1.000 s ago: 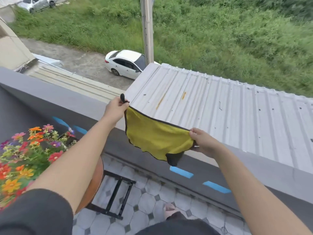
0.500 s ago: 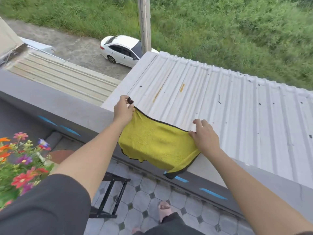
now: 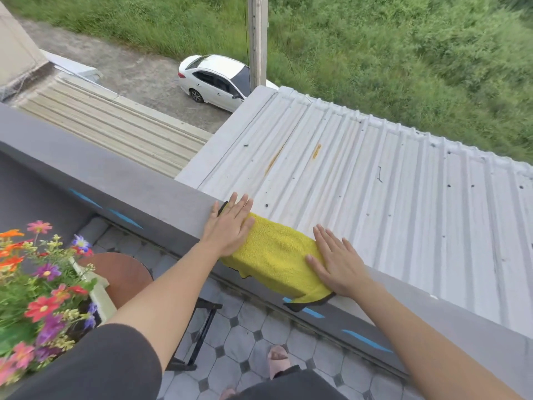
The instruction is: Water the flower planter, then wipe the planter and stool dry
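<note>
Flat hands (2) [image 3: 230, 226] [image 3: 340, 264] press yellow cloth [image 3: 277, 255] on wall ledge [image 3: 129, 186].

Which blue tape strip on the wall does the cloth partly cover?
The strip below the right hand; the yellow cloth drapes onto it, the other strips are bare.

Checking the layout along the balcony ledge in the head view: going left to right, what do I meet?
flower planter → wooden stool → left hand → yellow cloth → right hand
</note>
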### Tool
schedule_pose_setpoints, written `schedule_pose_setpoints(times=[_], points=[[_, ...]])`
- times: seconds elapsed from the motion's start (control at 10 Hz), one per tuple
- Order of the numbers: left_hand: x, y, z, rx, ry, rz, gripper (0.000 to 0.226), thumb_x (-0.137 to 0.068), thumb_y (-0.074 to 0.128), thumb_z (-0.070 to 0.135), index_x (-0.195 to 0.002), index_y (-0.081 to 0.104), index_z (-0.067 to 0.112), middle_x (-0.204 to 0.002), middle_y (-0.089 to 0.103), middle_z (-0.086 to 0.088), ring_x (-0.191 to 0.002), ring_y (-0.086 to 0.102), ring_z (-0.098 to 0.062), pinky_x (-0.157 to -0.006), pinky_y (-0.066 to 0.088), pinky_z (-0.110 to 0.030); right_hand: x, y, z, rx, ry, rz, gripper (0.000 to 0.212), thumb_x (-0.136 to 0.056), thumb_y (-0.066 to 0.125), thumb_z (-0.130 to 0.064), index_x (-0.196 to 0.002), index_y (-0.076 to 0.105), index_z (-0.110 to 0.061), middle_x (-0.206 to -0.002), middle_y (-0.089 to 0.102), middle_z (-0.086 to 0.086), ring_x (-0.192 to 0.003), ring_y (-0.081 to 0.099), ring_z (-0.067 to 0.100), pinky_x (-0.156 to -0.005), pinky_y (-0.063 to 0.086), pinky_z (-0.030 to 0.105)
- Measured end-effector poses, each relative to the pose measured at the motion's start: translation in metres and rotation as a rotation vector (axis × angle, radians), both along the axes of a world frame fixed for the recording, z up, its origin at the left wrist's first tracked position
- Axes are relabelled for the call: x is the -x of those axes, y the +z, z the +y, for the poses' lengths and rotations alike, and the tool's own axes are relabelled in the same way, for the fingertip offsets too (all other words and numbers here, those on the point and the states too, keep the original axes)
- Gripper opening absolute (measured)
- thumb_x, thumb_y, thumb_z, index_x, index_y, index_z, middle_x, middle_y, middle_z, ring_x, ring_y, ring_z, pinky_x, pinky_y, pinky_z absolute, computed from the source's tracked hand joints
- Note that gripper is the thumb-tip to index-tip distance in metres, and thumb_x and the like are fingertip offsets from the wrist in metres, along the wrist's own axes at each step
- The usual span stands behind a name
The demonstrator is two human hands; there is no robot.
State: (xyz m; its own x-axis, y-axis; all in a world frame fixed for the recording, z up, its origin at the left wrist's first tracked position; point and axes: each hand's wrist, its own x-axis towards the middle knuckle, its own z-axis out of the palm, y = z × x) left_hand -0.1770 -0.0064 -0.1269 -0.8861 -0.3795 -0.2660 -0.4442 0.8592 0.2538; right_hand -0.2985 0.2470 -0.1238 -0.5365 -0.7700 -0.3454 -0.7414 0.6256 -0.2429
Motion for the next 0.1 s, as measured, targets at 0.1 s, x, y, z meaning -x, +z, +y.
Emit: schedule_pose_setpoints(times=[0.1], points=[[-0.0005,0.0155,-0.0072,-0.03,0.004,-0.001,0.062,-0.098,0.011,0.052,-0.15,-0.007,0.022,-0.157,-0.011,0.008,-0.143,-0.016,-0.009,-0.114,-0.01,-0.041,-0.0005,0.0127,-0.0098,0.026,-0.009,0.01,0.114,-0.06,-0.027,-0.082,-0.152,-0.01,-0.017,-0.156,-0.016,-0.008,-0.149,-0.005,0.013,-0.118,-0.004,0.035]])
